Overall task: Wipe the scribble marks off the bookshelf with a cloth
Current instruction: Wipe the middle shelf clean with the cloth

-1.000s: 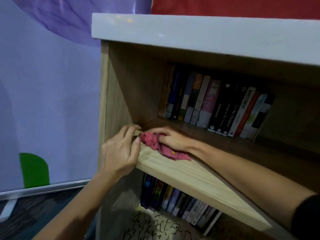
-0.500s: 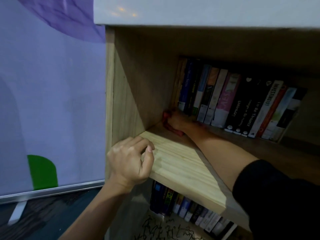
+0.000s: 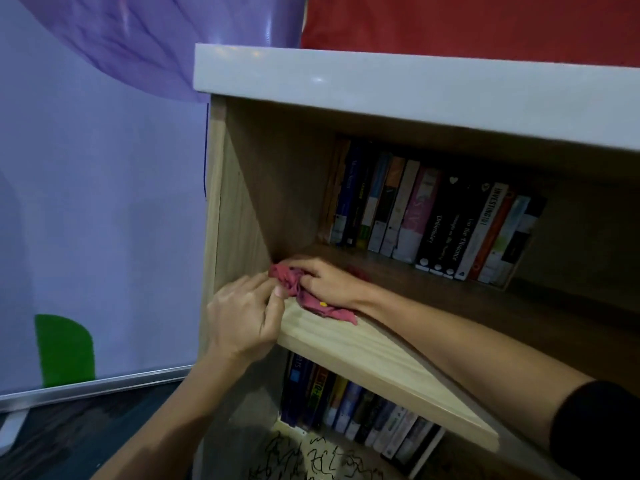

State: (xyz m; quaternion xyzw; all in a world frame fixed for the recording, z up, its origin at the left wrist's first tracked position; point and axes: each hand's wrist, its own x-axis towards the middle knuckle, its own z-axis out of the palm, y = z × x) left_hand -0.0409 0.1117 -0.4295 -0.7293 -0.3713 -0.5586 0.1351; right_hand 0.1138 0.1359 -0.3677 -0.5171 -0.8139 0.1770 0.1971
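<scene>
A crumpled red cloth (image 3: 304, 292) lies on the front left corner of the bookshelf's middle wooden board (image 3: 367, 355). My right hand (image 3: 329, 280) presses down on the cloth, fingers wrapped over it. My left hand (image 3: 246, 315) grips the board's front left edge, its thumb touching the cloth. Black scribble marks (image 3: 311, 459) cover the lower shelf surface at the bottom of the view. The bookshelf has a pale wood side panel (image 3: 225, 216) and a white top (image 3: 415, 88).
A row of upright books (image 3: 433, 220) stands at the back of the middle shelf; more books (image 3: 363, 410) fill the shelf below. A purple and white banner (image 3: 97, 202) with a metal base rail stands to the left. Dark floor shows at bottom left.
My right hand has drawn the cloth from the back corner by the books forward to the front left edge. My left hand stays gripping the board's edge.
</scene>
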